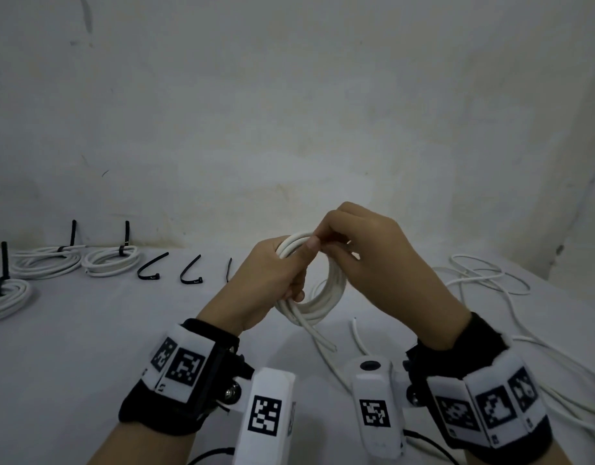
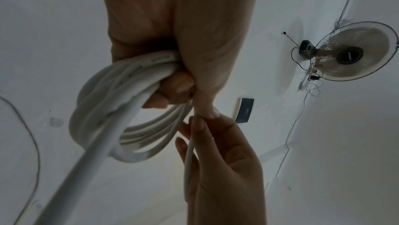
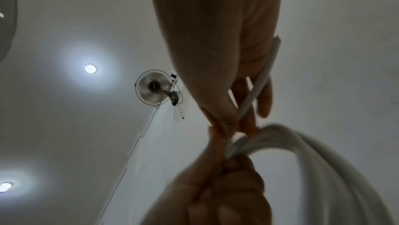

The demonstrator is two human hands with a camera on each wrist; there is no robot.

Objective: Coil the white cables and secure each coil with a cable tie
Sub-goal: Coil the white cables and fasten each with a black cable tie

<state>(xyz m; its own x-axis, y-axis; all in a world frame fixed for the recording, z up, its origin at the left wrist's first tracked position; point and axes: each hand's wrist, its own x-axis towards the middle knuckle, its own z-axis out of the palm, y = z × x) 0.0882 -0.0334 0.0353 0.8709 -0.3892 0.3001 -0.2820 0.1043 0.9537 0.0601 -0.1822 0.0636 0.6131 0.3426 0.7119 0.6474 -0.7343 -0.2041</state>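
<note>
Nearest the camera, both wrists carry black fabric straps with white blocks printed with black square markers (image 1: 185, 365). Just past them, the left hand (image 1: 272, 280) has its fingers curled round a round coil of smooth white plastic-jacketed cable (image 1: 323, 297), held up off the matte grey tabletop (image 1: 88, 347), thumb pressed over the bundled turns at the coil's 11 o'clock. The right hand (image 1: 373, 263) meets it at the coil's 12 o'clock, pinching the cable's free end between thumb and fingertips; the right wrist view shows that thin straight end running up along the right-hand fingers (image 3: 264, 95). One stiff tail of the coil sticks down toward 5 o'clock. From the left wrist the coil shows several stacked loops, the jacket smooth with small dark print marks. Loose white cable (image 1: 484, 273) sprawls in open uneven loops on the table at 3 o'clock, with more strands trailing toward the near right edge. At 10 o'clock lie three loose black plastic cable ties (image 1: 152, 268), each a thin bent strip; the third is half hidden behind the left hand. Further left sit three finished flat white coils (image 1: 110, 261), each cinched by a black tie whose tail stands upright. Farthest back is a rough, stained whitish wall (image 1: 289, 112).
</note>
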